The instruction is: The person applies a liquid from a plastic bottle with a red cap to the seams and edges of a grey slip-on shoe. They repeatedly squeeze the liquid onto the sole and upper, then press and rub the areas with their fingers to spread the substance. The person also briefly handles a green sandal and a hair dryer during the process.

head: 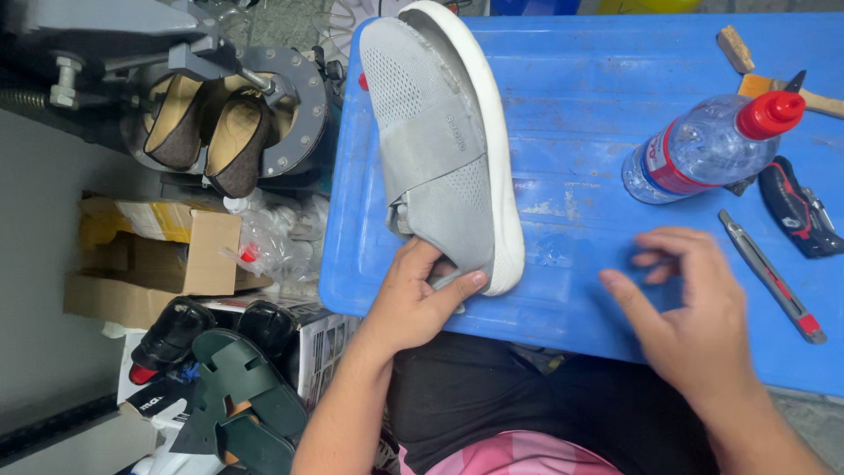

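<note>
Your left hand (420, 299) grips the heel end of the grey slip-on shoe (437, 141), thumb pressed along its white sole, the shoe lying on its side on the blue board (580, 114). Your right hand (694, 308) hovers empty, fingers loosely curled, blurred. Judged: positioning stage; next needs a tool, the utility knife (774, 277) lying nearest.

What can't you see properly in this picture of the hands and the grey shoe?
- Head view: the right hand is blurred, so its finger positions are unclear.
- The grey shoe lies on its side; its inside is turned away, and the left hand covers its heel end.
- The brush is cut off by the right edge.
- The clear bottle hides part of the black tool.
- The blue board runs past the top edge.
</note>
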